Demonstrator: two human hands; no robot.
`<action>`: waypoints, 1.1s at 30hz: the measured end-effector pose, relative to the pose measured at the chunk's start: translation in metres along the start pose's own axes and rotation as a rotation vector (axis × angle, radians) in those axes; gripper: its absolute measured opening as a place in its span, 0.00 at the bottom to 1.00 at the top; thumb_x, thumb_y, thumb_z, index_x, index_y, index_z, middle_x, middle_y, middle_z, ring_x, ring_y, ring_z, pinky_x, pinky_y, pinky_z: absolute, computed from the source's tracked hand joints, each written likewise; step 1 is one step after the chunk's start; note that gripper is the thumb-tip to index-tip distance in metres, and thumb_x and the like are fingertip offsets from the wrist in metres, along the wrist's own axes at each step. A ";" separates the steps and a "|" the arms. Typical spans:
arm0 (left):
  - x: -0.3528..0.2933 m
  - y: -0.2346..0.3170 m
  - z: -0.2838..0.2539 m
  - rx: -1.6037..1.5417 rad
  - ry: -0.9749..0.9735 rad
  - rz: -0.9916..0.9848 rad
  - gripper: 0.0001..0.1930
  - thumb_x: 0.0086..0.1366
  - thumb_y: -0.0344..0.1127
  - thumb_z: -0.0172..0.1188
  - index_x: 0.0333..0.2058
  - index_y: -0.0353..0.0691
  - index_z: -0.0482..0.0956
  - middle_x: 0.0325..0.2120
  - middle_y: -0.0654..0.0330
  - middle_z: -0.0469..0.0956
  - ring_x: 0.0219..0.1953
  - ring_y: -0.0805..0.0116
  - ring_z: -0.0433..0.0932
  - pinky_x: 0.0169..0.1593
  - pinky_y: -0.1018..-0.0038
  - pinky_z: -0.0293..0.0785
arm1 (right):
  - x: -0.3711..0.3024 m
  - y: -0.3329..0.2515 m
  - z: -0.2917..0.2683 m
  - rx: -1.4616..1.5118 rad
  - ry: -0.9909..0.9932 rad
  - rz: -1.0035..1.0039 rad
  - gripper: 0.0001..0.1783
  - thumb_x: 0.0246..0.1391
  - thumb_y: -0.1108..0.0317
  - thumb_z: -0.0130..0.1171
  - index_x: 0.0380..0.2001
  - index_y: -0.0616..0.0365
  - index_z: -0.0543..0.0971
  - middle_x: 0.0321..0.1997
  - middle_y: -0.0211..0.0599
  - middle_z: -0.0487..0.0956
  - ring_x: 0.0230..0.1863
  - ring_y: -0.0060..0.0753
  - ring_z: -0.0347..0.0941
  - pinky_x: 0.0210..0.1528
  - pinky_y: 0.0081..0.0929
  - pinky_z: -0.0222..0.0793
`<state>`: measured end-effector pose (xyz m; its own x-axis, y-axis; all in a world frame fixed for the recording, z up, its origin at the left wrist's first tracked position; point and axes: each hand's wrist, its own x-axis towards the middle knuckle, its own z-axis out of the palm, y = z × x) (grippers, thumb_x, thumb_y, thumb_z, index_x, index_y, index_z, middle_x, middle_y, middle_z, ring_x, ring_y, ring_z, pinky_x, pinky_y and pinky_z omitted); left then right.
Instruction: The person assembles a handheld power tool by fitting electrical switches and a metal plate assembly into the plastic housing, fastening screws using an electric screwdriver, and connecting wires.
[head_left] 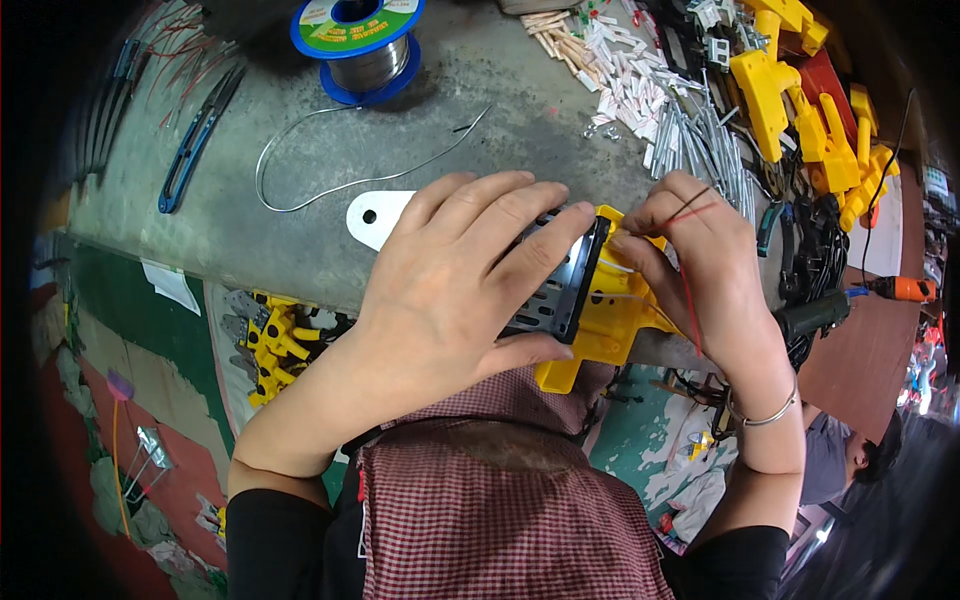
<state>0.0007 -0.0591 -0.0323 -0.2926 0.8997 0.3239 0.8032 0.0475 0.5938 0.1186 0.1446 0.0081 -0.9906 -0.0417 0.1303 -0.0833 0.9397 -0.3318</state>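
Near the table's front edge lies a tool body: a yellow plastic housing [605,325] joined to a black-framed, slotted metal plate [550,290]. My left hand [455,260] grips this body from above, fingers over the plate and thumb at its near edge. A white plate with a round hole [372,217] sticks out from under that hand. At the housing's right end my right hand [695,245] pinches thin wires; a red wire [690,300] hangs below its fingers, and a dark one crosses them. White wires lie inside the housing. The pinched tips are partly hidden.
A solder spool [365,70] stands at the back, its wire [262,180] curling forward. Blue-handled cutters [195,145] lie left. White sleeves [620,80], metal rods [700,150] and yellow housings [765,105] fill the back right. A dark-handled tool [810,315] lies right. Another person sits beyond.
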 end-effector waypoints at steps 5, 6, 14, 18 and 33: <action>0.000 -0.001 0.002 -0.007 0.009 -0.017 0.48 0.35 0.55 0.70 0.58 0.41 0.71 0.53 0.58 0.71 0.56 0.53 0.70 0.59 0.56 0.63 | 0.006 -0.010 0.003 -0.018 -0.023 0.098 0.11 0.40 0.80 0.66 0.27 0.61 0.73 0.25 0.40 0.71 0.28 0.46 0.70 0.31 0.33 0.68; 0.000 0.000 0.002 -0.002 0.011 -0.022 0.48 0.34 0.55 0.70 0.58 0.41 0.71 0.53 0.58 0.71 0.56 0.53 0.70 0.59 0.57 0.63 | 0.005 -0.009 0.004 -0.043 -0.013 0.095 0.11 0.41 0.77 0.65 0.27 0.61 0.73 0.28 0.42 0.72 0.30 0.48 0.71 0.31 0.35 0.69; -0.002 0.000 0.006 -0.020 0.053 -0.014 0.48 0.32 0.52 0.72 0.57 0.42 0.72 0.53 0.58 0.72 0.55 0.53 0.70 0.58 0.57 0.64 | -0.024 -0.005 -0.012 0.746 0.212 0.534 0.08 0.60 0.73 0.56 0.37 0.69 0.80 0.36 0.33 0.77 0.28 0.17 0.71 0.30 0.17 0.67; -0.003 -0.001 0.007 0.000 0.070 0.001 0.47 0.31 0.50 0.73 0.56 0.41 0.72 0.52 0.58 0.73 0.54 0.53 0.71 0.57 0.57 0.65 | -0.027 -0.011 -0.022 0.656 0.288 0.542 0.10 0.61 0.71 0.56 0.36 0.69 0.81 0.38 0.35 0.80 0.27 0.19 0.71 0.31 0.17 0.67; -0.003 -0.002 0.009 0.003 0.071 -0.005 0.47 0.28 0.47 0.74 0.54 0.41 0.73 0.52 0.58 0.73 0.54 0.53 0.72 0.56 0.57 0.66 | -0.015 -0.022 -0.009 0.200 0.053 0.468 0.07 0.48 0.75 0.63 0.30 0.65 0.76 0.26 0.41 0.76 0.27 0.33 0.75 0.31 0.27 0.70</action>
<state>0.0046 -0.0580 -0.0414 -0.3330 0.8662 0.3726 0.8029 0.0533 0.5937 0.1358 0.1279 0.0218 -0.9204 0.3899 -0.0297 0.3435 0.7701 -0.5376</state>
